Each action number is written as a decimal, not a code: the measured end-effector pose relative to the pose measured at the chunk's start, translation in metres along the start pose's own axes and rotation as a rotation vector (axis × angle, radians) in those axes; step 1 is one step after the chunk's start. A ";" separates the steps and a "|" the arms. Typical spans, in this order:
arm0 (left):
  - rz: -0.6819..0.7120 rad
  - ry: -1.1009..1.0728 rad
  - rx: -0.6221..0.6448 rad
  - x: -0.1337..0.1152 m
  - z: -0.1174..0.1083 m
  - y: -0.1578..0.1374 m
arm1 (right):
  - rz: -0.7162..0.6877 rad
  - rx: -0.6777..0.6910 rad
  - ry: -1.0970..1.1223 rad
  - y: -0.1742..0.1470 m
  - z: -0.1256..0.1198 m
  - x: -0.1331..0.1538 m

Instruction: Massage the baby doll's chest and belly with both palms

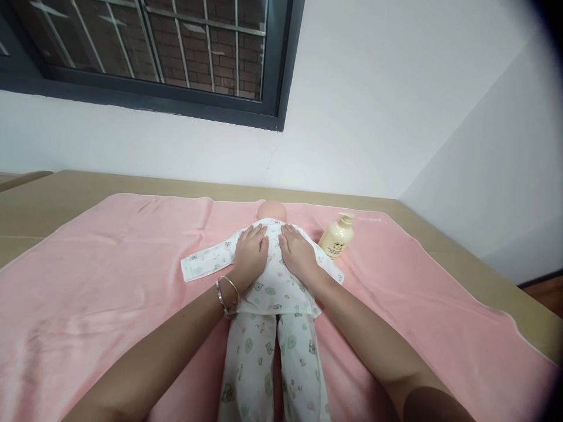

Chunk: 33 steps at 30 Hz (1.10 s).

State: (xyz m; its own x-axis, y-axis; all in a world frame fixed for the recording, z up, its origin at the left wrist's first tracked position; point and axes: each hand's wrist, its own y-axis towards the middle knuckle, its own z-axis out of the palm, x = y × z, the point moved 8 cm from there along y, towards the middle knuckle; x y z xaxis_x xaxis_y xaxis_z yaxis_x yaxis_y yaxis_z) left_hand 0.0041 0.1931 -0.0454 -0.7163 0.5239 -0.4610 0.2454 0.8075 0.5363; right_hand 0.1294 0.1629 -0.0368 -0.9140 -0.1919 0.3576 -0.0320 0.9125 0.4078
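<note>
A baby doll [271,210] lies on a pink blanket, its bare head toward the wall. It wears a white patterned top [275,293] and matching trousers [253,357]. Flat on the left side of the doll's upper body rests my left hand [252,253], fingers stretched out, with a bracelet at the wrist. My right hand [299,251] lies likewise on the right side, its fingers pointing toward the doll's head. Both palms touch the cloth and hold nothing. One sleeve [206,262] spreads out to the left; the other is partly covered by my right forearm.
A pale yellow pump bottle [338,237] stands on the pink blanket [132,252], right of the doll. Under the blanket is a tan tabletop [444,266], set against a white wall [352,117]. A dark-framed, barred window [197,47] is above at the left.
</note>
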 end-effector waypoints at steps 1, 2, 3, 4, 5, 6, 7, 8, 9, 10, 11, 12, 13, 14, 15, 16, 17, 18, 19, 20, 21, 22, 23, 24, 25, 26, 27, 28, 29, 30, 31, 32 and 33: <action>0.005 0.002 0.001 0.000 0.001 0.000 | 0.000 -0.001 0.001 0.000 0.000 0.000; 0.008 0.004 0.001 0.000 0.001 0.000 | 0.001 -0.001 0.001 0.000 0.000 0.000; 0.010 0.006 0.001 0.001 0.001 0.000 | 0.003 -0.002 0.001 0.000 0.000 0.000; 0.012 0.006 0.000 0.001 0.001 0.000 | 0.005 -0.001 0.001 0.001 0.000 0.000; 0.013 0.005 -0.001 0.001 0.002 0.000 | 0.005 -0.001 0.001 0.001 0.000 0.000; 0.012 0.003 -0.003 0.001 0.002 0.000 | 0.005 -0.001 0.000 0.001 0.000 0.001; 0.012 0.001 -0.003 0.001 0.002 0.000 | 0.004 -0.001 0.000 0.000 0.000 0.001; 0.011 0.001 -0.003 0.001 0.002 0.000 | 0.003 -0.001 -0.001 0.000 0.000 0.001; 0.010 0.002 -0.001 0.001 0.002 0.000 | 0.002 -0.001 -0.001 0.000 0.000 0.001; 0.011 0.005 0.004 0.000 0.002 0.000 | 0.001 0.000 -0.003 0.000 0.000 0.001; 0.012 0.008 0.011 0.000 0.003 0.000 | 0.001 0.002 -0.005 0.000 0.000 0.001; 0.012 0.012 0.017 0.000 0.003 -0.001 | 0.001 0.005 -0.007 0.000 0.000 0.001; 0.011 0.018 0.022 0.000 0.004 -0.001 | 0.001 0.009 -0.009 0.000 0.000 0.000; 0.007 0.025 0.024 0.000 0.004 -0.001 | 0.000 0.014 -0.011 0.000 0.001 0.000; 0.001 0.035 0.023 0.000 0.004 -0.001 | -0.002 0.020 -0.013 0.000 0.001 0.000; -0.006 0.046 0.018 0.001 0.003 0.000 | -0.005 0.026 -0.014 0.000 0.002 0.000; -0.012 0.056 0.013 0.002 0.003 0.000 | -0.007 0.035 -0.013 0.000 0.002 0.000; -0.014 0.066 0.008 0.002 0.003 0.000 | -0.009 0.043 -0.012 0.001 0.003 0.000; -0.011 0.074 0.005 0.002 0.003 0.001 | -0.010 0.051 -0.010 0.001 0.004 0.000; -0.005 0.082 0.004 0.001 0.003 0.001 | -0.009 0.058 -0.007 0.001 0.004 0.000; 0.002 0.091 0.003 0.000 0.002 0.002 | -0.007 0.063 -0.003 0.001 0.004 -0.001; 0.010 0.102 0.001 0.000 0.002 0.002 | -0.005 0.068 0.001 0.001 0.005 -0.001; 0.016 0.110 0.001 -0.001 0.001 0.003 | -0.007 0.075 0.006 0.002 0.006 -0.002; 0.021 0.116 0.002 -0.002 0.000 0.003 | -0.011 0.083 0.012 0.002 0.007 -0.002; 0.025 0.118 0.006 -0.002 -0.001 0.003 | -0.018 0.092 0.019 0.003 0.008 -0.003; 0.029 0.117 0.011 -0.003 -0.002 0.004 | -0.030 0.101 0.027 0.004 0.009 -0.003; 0.034 0.112 0.016 -0.003 -0.002 0.004 | -0.045 0.108 0.035 0.005 0.010 -0.004; 0.041 0.105 0.020 -0.003 -0.003 0.005 | -0.061 0.113 0.044 0.005 0.011 -0.004; 0.050 0.097 0.022 -0.002 -0.003 0.005 | -0.078 0.115 0.053 0.006 0.010 -0.004; 0.062 0.088 0.026 -0.003 -0.004 0.006 | -0.093 0.116 0.063 0.007 0.009 -0.004; 0.075 0.080 0.032 -0.003 -0.005 0.006 | -0.106 0.117 0.073 0.008 0.008 -0.003; 0.087 0.073 0.041 -0.004 -0.006 0.007 | -0.115 0.119 0.081 0.008 0.006 -0.001; 0.095 0.069 0.050 -0.005 -0.007 0.007 | -0.120 0.121 0.088 0.008 0.003 0.001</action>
State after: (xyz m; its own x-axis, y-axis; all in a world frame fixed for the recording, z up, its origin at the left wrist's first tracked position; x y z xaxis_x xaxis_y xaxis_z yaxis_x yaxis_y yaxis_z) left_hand 0.0047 0.1944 -0.0343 -0.7309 0.5805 -0.3590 0.3459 0.7685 0.5383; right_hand 0.1272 0.1710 -0.0358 -0.8621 -0.3277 0.3864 -0.1919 0.9171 0.3495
